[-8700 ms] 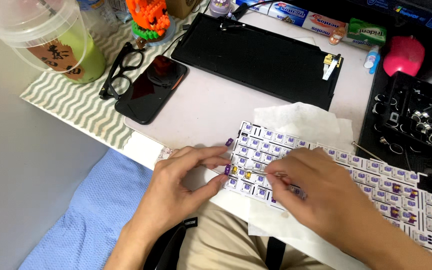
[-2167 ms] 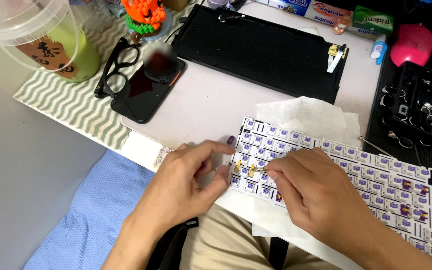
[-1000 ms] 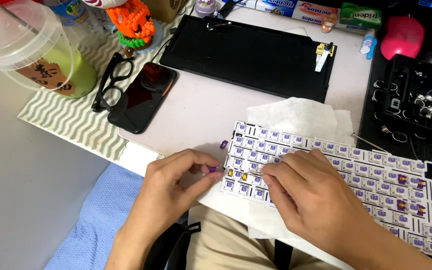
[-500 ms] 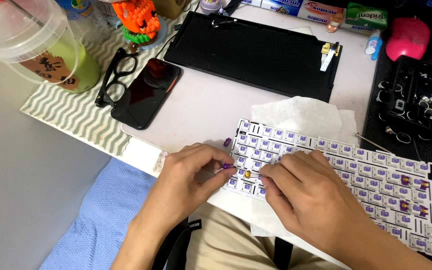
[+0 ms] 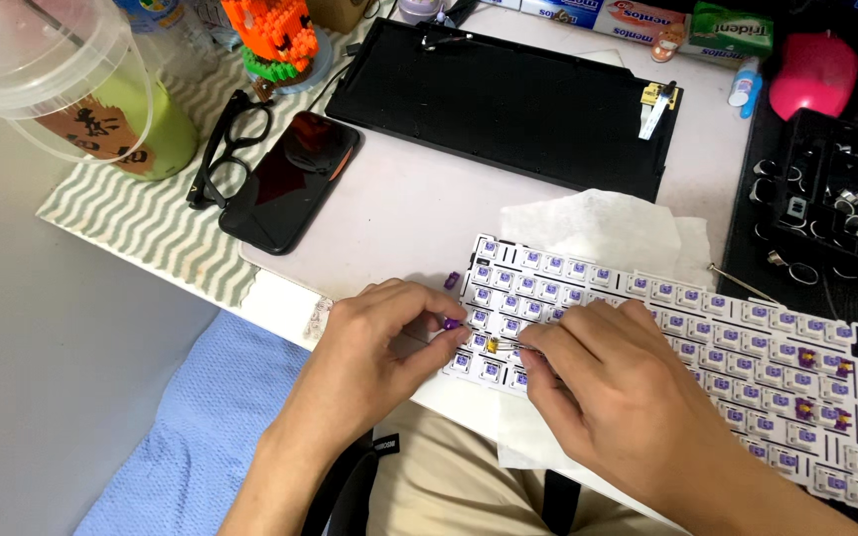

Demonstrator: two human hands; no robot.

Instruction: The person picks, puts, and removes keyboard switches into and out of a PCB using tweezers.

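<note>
A white keyboard plate [image 5: 727, 337] full of purple-stemmed switches lies on a white tissue [image 5: 598, 223] at the table's near edge. My left hand [image 5: 374, 347] is at the plate's left end, pinching a small purple piece [image 5: 452, 323] between thumb and fingertips. My right hand [image 5: 618, 397] lies over the plate's lower left part, fingers closed on a thin metal tool whose tip meets a small yellow part [image 5: 493, 344] in an open switch. A loose purple piece [image 5: 452, 281] sits just off the plate's left corner.
A black keyboard case [image 5: 508, 99] lies behind the plate. A dark phone [image 5: 290, 179], black glasses [image 5: 225, 149] and a lidded cup of green drink [image 5: 91, 94] rest on a zigzag mat at left. A black tray of parts [image 5: 846, 199] and pink mouse [image 5: 811, 74] are at right.
Over the last seconds both hands stay at the plate's left end. My left hand now pinches a small purple piece beside the open switch; the view has shifted slightly.
</note>
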